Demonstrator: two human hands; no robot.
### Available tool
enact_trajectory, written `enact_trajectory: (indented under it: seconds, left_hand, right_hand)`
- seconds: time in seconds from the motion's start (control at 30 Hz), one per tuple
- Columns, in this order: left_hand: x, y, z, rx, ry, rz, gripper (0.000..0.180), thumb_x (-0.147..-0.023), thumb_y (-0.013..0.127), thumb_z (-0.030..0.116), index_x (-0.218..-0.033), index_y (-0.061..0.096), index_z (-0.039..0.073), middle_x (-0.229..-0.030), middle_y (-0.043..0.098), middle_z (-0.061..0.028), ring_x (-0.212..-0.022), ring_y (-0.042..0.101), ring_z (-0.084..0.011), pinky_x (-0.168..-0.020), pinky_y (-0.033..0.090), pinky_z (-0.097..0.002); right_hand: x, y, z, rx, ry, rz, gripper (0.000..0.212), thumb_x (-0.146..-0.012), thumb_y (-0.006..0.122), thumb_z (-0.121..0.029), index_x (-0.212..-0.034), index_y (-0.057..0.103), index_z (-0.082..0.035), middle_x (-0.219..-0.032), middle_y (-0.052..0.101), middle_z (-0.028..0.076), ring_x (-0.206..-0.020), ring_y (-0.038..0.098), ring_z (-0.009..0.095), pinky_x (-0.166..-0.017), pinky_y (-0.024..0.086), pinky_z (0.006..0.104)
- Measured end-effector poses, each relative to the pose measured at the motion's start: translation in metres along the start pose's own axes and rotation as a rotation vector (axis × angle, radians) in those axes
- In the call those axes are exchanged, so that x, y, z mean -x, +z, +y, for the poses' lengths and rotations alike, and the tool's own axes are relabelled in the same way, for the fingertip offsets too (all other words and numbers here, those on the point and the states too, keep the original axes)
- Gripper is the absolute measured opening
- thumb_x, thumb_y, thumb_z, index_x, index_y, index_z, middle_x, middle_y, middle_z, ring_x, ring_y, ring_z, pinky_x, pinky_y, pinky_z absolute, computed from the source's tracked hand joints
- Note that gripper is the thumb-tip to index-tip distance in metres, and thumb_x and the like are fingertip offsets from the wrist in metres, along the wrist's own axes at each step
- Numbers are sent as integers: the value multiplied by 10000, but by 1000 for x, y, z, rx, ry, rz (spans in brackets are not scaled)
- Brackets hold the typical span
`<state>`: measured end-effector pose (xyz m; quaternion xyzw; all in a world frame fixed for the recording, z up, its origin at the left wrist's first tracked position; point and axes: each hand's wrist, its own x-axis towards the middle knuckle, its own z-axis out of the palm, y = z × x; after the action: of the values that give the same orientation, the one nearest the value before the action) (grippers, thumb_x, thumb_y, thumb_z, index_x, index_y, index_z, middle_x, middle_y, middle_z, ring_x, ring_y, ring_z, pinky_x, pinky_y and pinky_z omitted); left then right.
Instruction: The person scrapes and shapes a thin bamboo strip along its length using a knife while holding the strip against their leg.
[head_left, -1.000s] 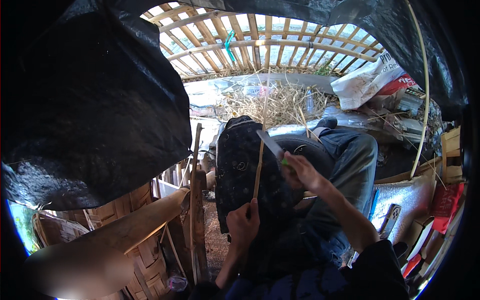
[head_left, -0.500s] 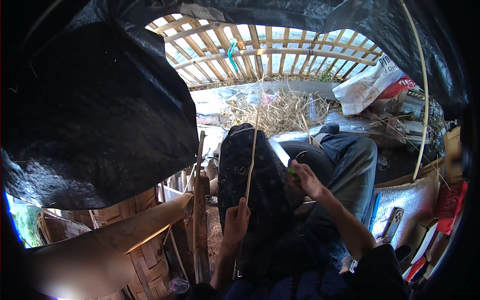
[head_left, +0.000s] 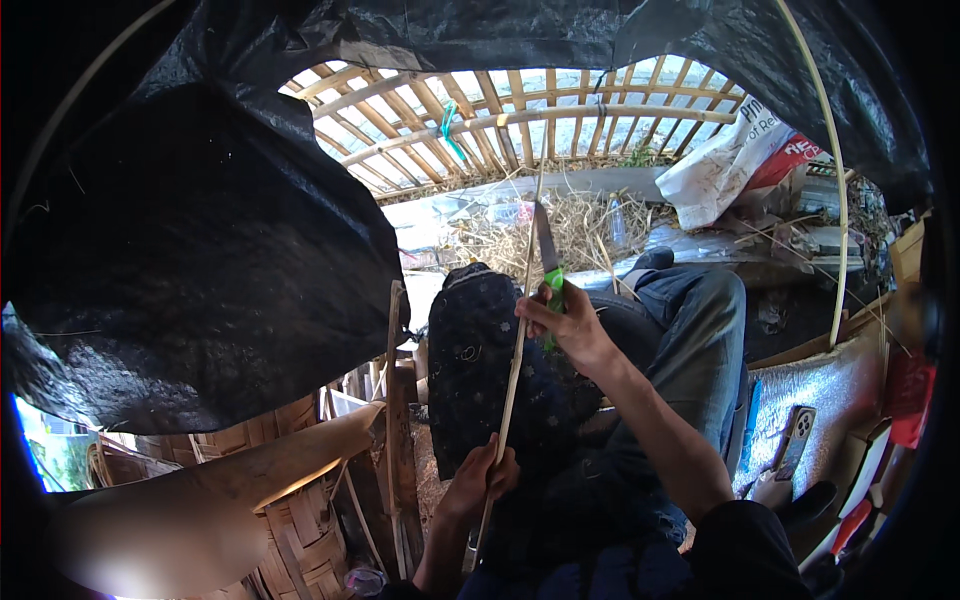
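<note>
- Gripping the lower part of a thin strip [head_left: 514, 385], the left hand [head_left: 472, 482] is folded around it.
- The right hand [head_left: 578, 325] is curled around a knife [head_left: 553, 275] with bright green handle and flat grey blade; it also touches the strip.
- The strip looks pale, woody, narrow and slightly curved; it slants above dark, speckled cloth [head_left: 462, 335], before a tangled straw pile [head_left: 580, 228].

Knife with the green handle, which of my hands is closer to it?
Right: your right hand grips the knife, while your left hand is farther off, holding the pale strip nearer your body.
</note>
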<state>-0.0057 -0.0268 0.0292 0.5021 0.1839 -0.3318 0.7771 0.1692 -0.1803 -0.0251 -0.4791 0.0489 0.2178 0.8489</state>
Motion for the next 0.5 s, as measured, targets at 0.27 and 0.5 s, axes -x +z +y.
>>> enact_trajectory:
  seconds: [0.27,0.5]
  left_hand:
    - [-31,3,23,-92,76,169,424,-974,262,414,-837,476,75,-568,402,22,-436,338,-52,-418,272,-199]
    - [-36,0,16,20,34,218,331,-981,316,339,-766,406,105,-560,283,61,-437,272,-32,-419,225,-191]
  right_hand:
    - [12,8,-8,171,88,-81,322,-778,702,-154,-784,386,-93,-767,607,63,-598,541,81,-530,451,215]
    - [22,-10,-7,693,-48,-20,264,-866,590,-253,-844,458,-25,-677,596,102,-536,564,180,-506,448,300]
